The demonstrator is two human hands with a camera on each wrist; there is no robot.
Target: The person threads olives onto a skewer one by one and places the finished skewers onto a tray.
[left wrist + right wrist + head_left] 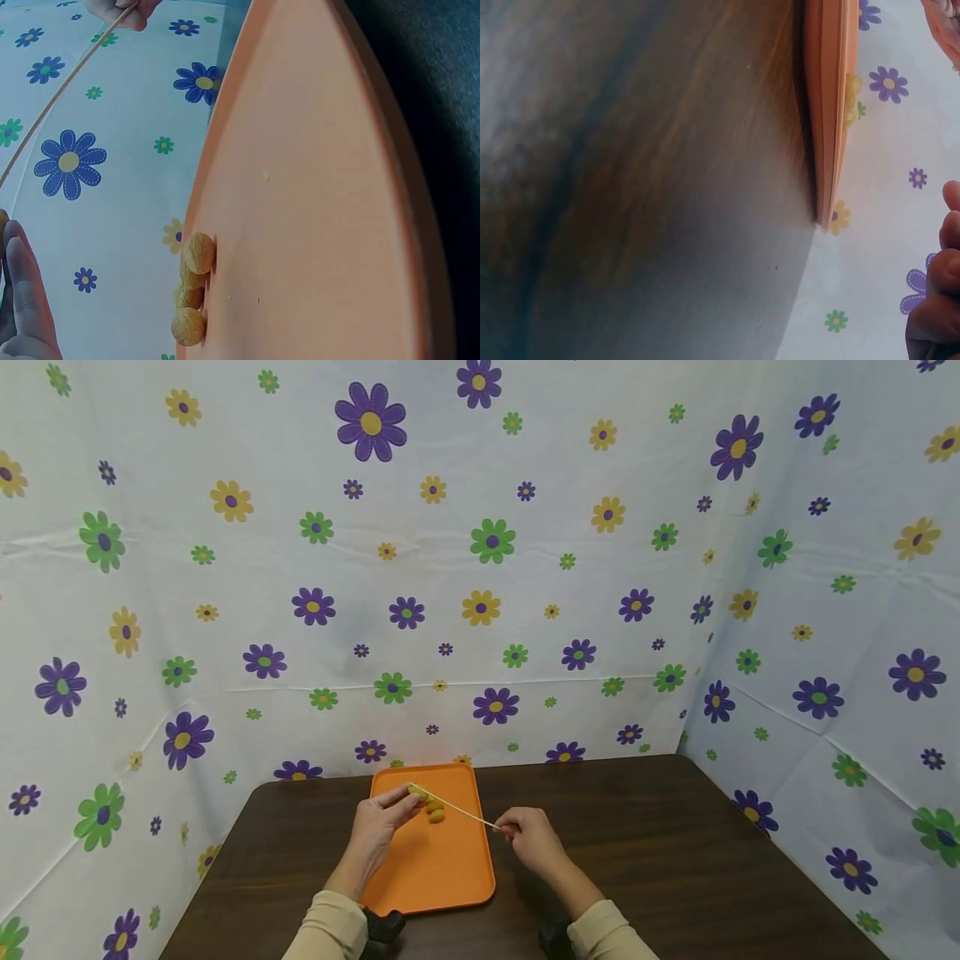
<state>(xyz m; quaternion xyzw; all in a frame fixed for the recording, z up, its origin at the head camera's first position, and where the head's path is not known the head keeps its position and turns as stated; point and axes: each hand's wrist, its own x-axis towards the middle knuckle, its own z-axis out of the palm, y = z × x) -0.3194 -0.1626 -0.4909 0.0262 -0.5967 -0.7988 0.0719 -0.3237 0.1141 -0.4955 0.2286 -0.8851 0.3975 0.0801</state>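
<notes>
My left hand is raised over the orange tray. Between its thumb and fingertips it pinches a small yellow ball, mostly covered by the fingers. A thin wooden skewer slants from that ball to my right hand, whose curled fingers grip its other end just right of the tray. Whether the skewer's tip has entered the ball cannot be told. Several more rough-skinned yellow balls lie in a cluster on the tray, below and right of the left fingertips. The right wrist view cuts off most of the right hand.
The tray lies on a dark brown wooden table. White cloth printed with flowers hangs behind the table and along its sides. Tiny crumbs dot the tray's surface.
</notes>
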